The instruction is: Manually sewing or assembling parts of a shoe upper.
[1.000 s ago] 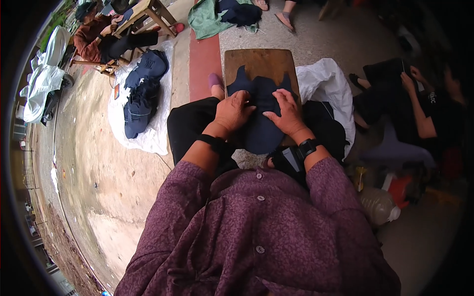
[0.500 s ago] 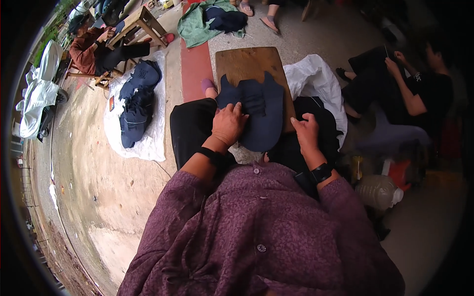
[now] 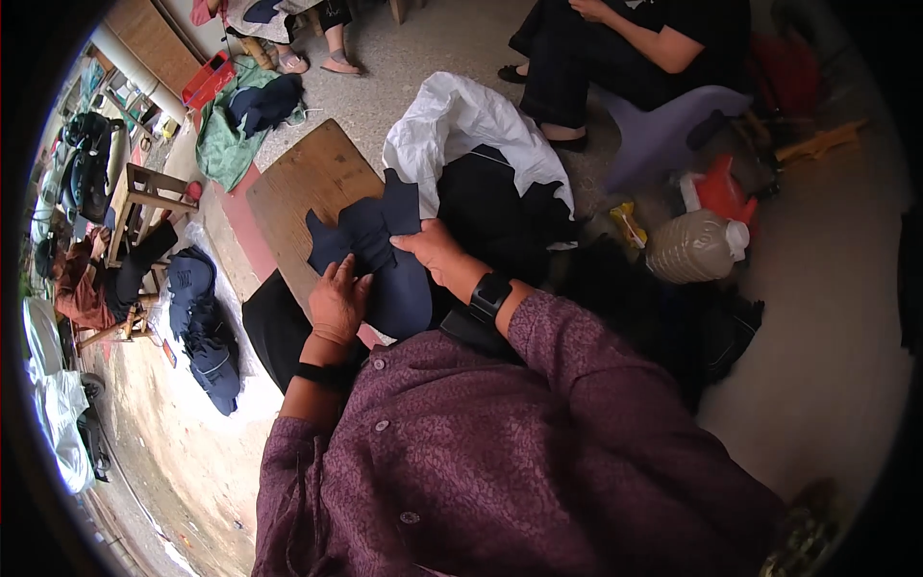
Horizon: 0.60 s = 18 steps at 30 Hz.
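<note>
A dark blue cut cloth piece (image 3: pixel 402 296) with pointed tabs along its far edge and gathered folds in its middle lies partly on a wooden board (image 3: pixel 322 163) in front of me. My left hand (image 3: pixel 338 300) rests on the cloth's left part, fingers apart and laid on the fabric. At the cloth's right edge, my right hand (image 3: pixel 435 250) pinches the fabric between thumb and fingers, just below a raised tab. Both wrists wear black bands.
Right of the board, a white sack (image 3: pixel 452 101) holds black cloth (image 3: pixel 490 197). Farther right are a plastic jug (image 3: pixel 687 245), a purple stool (image 3: pixel 663 135) and a seated co-worker (image 3: pixel 663 43). More dark blue pieces (image 3: pixel 202 327) lie on plastic sheeting at left.
My view has swung right, so the surroundings shift left. My right hand, previously apart from the cloth beside the board, now grips its right edge. My left hand stays on the cloth.
</note>
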Available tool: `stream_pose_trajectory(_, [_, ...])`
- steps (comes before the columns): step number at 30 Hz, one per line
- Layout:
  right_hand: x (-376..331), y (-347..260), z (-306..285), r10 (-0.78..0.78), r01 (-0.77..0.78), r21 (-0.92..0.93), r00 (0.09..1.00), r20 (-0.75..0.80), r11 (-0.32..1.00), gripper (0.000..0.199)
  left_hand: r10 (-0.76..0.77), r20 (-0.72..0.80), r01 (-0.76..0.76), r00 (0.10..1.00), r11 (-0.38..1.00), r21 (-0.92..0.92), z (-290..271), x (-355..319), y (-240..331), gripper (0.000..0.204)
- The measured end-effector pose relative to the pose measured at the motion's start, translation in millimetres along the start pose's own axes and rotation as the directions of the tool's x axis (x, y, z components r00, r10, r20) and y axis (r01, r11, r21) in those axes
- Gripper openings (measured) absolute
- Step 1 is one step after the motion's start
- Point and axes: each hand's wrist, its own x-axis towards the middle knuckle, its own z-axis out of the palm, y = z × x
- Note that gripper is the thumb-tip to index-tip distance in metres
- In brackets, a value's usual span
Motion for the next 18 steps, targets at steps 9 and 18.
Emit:
stream_pose_trajectory(9, [-56.5,-132.7,-216.9,-0.589,0.575,-0.181,0.68,-0.437,0.798,0.027,-0.106,-0.032,0.104,0.994,0.992,-0.065,0.7,49.5,-27.8,0.02])
stream_pose_trajectory(18, [-37.6,2.4,-356.8,-0.243,0.536,0.039,0.445,-0.862,0.843,0.03,-0.112,-0.045,0.112,0.993,0.994,-0.012,29.2,82.8,-22.3,0.017])
